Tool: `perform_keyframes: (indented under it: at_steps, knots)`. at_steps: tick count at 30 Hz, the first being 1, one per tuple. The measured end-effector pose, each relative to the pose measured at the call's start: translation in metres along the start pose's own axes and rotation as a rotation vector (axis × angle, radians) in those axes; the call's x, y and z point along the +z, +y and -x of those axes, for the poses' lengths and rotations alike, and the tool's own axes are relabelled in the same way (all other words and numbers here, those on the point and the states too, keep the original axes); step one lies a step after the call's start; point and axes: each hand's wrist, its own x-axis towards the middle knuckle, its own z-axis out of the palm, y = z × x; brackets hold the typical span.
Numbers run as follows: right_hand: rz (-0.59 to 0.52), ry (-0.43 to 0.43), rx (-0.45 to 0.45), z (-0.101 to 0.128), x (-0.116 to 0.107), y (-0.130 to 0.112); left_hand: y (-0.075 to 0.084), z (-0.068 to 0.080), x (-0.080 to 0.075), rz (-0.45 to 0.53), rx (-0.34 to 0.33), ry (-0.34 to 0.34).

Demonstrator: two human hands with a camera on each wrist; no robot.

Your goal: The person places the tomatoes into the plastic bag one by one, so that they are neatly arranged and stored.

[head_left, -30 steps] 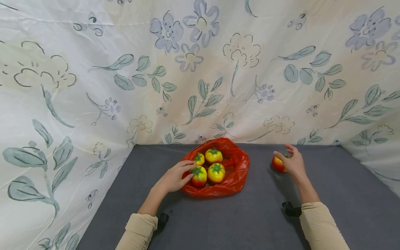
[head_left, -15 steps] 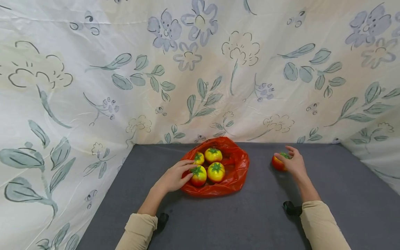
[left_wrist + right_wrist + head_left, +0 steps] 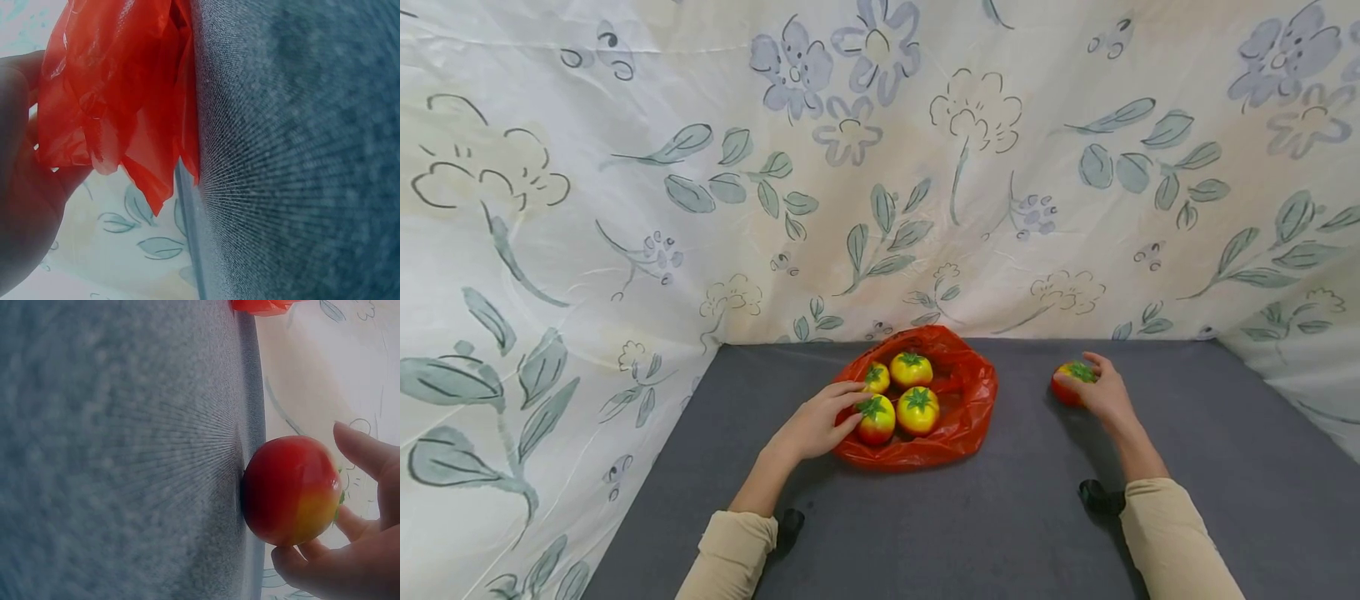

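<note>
left hand [image 3: 815,427] rested at the left rim of the red bag [image 3: 967,417], a bit below the middle of the head frame, fingers fairly straight and laid against the nearest tomato [image 3: 877,419] in there. looked relaxed rather than a real grip. in the left wrist view just palm [image 3: 22,206] on the left edge, with crinkled bag plastic [image 3: 119,94] right against it.

four tomatoes in the bag, all yellow-red with green tops: the touched one front left, another [image 3: 918,410] just beside it on the right, two more [image 3: 912,369] [image 3: 877,377] behind, toward the upper part of the bag.

right hand [image 3: 1101,393] sat right of centre, well apart from the bag, fingers curled round a fifth tomato [image 3: 1070,381]. in the right wrist view that tomato [image 3: 290,490] was sitting on the grey mat [image 3: 112,456], fingertips [image 3: 362,450] wrapped over its far side, thumb [image 3: 300,562] under it at the lower right. holding it, still down on the mat.

flowery cloth [image 3: 880,167] filled the top of the head frame, beige sleeves [image 3: 1172,542] at the bottom.
</note>
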Motion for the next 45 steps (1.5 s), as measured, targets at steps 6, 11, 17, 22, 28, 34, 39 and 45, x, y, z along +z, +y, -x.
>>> perform_keyframes:
  at_steps: [6,11,17,22,28,34,39,45]
  knots:
    - [-0.003,-0.031,0.004,-0.001,0.001,0.001,-0.002,0.000,0.000,-0.004,0.002,0.005]
    - [-0.004,-0.050,0.016,-0.002,0.001,0.003,-0.003,-0.001,0.000,-0.005,-0.001,0.005]
    - [-0.006,-0.063,0.004,0.001,-0.001,0.002,-0.003,-0.001,0.000,-0.005,-0.008,-0.002]
    - [-0.020,-0.032,0.012,-0.002,0.001,0.003,-0.001,0.000,-0.001,0.002,-0.003,0.001]
    - [-0.029,0.000,0.020,-0.002,0.001,0.001,-0.001,0.000,-0.001,0.001,0.003,0.001]
    - [-0.066,0.033,-0.016,0.001,0.000,-0.003,-0.001,0.000,0.000,0.004,-0.006,-0.005]
    - [-0.079,0.053,-0.033,0.006,-0.001,-0.010,-0.001,-0.001,0.000,0.005,-0.008,-0.007]
    - [-0.080,0.030,-0.075,0.011,0.000,-0.017,-0.002,-0.001,0.001,0.006,-0.009,-0.010]
